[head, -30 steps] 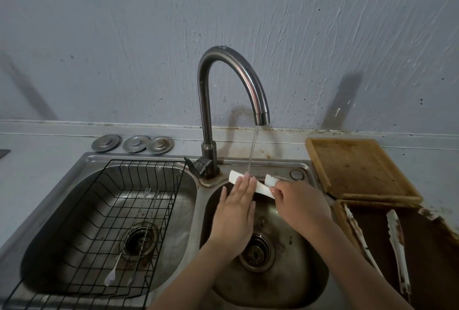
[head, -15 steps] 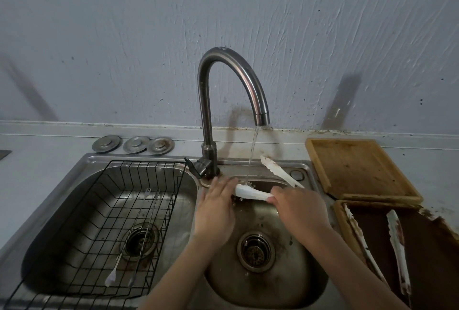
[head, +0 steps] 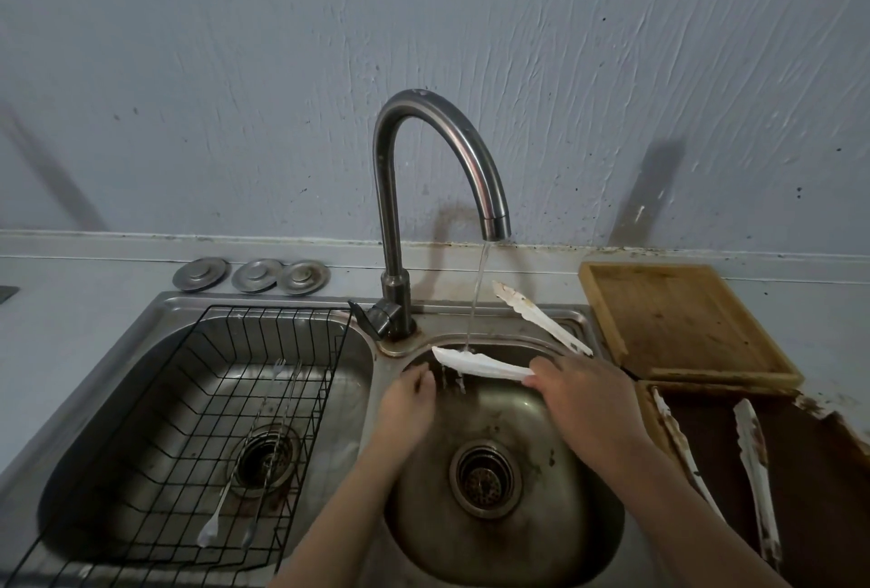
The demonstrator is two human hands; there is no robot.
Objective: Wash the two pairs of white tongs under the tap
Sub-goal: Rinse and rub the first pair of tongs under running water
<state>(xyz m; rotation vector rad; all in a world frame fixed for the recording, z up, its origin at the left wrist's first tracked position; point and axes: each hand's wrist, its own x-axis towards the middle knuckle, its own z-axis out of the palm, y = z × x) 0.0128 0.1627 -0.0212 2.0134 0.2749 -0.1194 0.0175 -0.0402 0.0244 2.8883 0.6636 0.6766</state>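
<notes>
The pair of white plastic tongs [head: 485,366] in use is held at its hinge end by the right hand [head: 591,404], arms splayed in a V. The lower arm lies across the right basin's rear, directly under the water stream [head: 476,300] from the curved steel tap [head: 440,163]; the upper arm [head: 541,319] angles up over the sink rim [head: 555,319]. Since the earlier frame, the left hand [head: 407,404] has left the lower arm — it now sits just below the tip, fingers loosely curled, gripping nothing. The washed arm looks clean; the upper one carries brown specks. A second white pair [head: 753,469], heavily brown-stained, lies on the dark tray [head: 828,493] at right — untouched. No legible writing is visible.
</notes>
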